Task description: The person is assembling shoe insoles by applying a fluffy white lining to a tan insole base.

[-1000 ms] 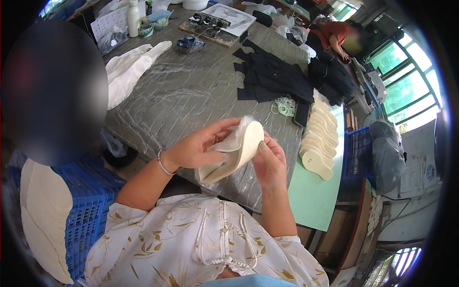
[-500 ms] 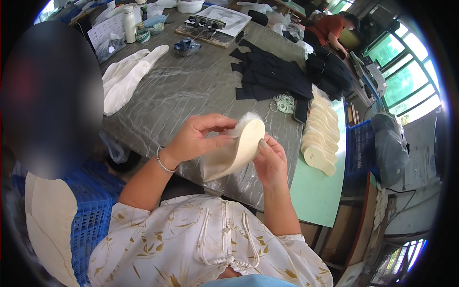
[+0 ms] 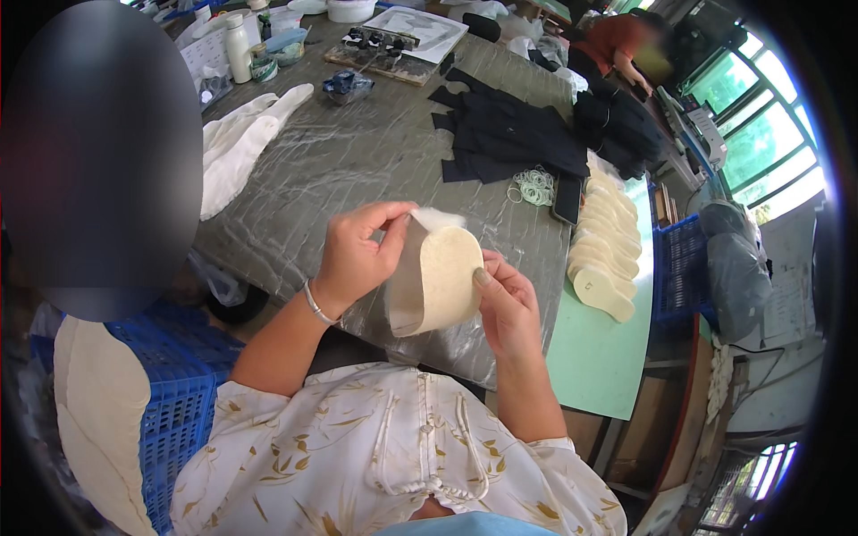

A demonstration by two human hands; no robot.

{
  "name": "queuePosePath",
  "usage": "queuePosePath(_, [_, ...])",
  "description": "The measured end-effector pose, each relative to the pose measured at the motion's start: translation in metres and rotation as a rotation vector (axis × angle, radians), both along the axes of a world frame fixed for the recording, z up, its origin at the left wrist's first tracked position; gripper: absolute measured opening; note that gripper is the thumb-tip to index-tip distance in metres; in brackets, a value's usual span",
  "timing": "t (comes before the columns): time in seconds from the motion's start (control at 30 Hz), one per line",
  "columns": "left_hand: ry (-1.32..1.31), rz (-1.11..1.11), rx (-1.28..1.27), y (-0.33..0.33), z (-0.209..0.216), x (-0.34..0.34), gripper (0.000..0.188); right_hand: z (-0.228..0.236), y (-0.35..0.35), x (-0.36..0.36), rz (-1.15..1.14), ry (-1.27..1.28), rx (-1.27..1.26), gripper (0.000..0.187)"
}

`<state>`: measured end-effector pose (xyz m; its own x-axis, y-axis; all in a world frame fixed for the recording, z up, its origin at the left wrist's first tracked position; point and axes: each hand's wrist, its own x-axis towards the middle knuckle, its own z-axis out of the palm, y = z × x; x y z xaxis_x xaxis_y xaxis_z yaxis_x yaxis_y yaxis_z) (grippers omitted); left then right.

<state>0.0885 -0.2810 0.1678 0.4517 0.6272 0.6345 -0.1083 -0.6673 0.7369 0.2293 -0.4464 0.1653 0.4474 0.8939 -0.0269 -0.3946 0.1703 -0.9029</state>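
the cream piece (image 3: 453,281) is held up between the person's two hands, over the near part of the dark table (image 3: 331,170), bent so that its rounded end curves over at the top and a paler face shows along its left. the right hand (image 3: 508,304) is at the piece's right edge, closed narrowly on it, with the thumb lying flat against the near face and the fingers curled behind. the left hand (image 3: 357,255) is on the other side and a little higher, its thumb and forefinger brought together on the tip of a white tuft (image 3: 438,217), which runs from those fingertips rightward along the top of the cream piece, just behind its rounded end; whether the left hand's lower fingers touch the piece too cannot be told. a bracelet (image 3: 315,304) circles the left wrist. to the right of the right hand, well apart from the held piece, a row of overlapping cream pieces (image 3: 603,241) lies on a green board (image 3: 594,366). a dark phone (image 3: 567,198) lies just beside that row, with pale green bands (image 3: 534,186) near it and black cloth pieces (image 3: 514,138) beyond.
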Motion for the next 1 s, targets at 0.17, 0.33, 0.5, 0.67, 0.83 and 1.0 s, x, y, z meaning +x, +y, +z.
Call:
queuePosePath(0.17, [-0.091,0.075,-0.423,0.052,-0.03,0.0,0.014,0.014,-0.027,0.007,0.011,-0.016,-0.013,0.018])
queuePosePath(0.33, [-0.174,-0.175,-0.815,0.008,-0.018,0.014,0.017,-0.004,-0.007,0.003,0.034,0.06,0.106,0.017])
queuePosePath(0.5, [-0.232,-0.269,-0.722,-0.023,-0.004,0.01,0.018,0.0,-0.001,0.003,-0.007,-0.015,0.157,0.016])
queuePosePath(0.67, [-0.191,-0.312,-0.675,-0.03,0.004,0.003,0.021,0.001,-0.001,0.006,-0.01,-0.037,0.151,0.016])
queuePosePath(0.83, [-0.176,-0.336,-0.639,-0.035,0.007,0.007,0.021,0.001,-0.003,0.008,-0.055,-0.108,0.106,0.015])
queuePosePath(1.0, [-0.2,-0.343,-0.648,-0.038,0.009,0.007,0.02,0.001,-0.002,0.006,-0.065,-0.124,0.106,0.016])
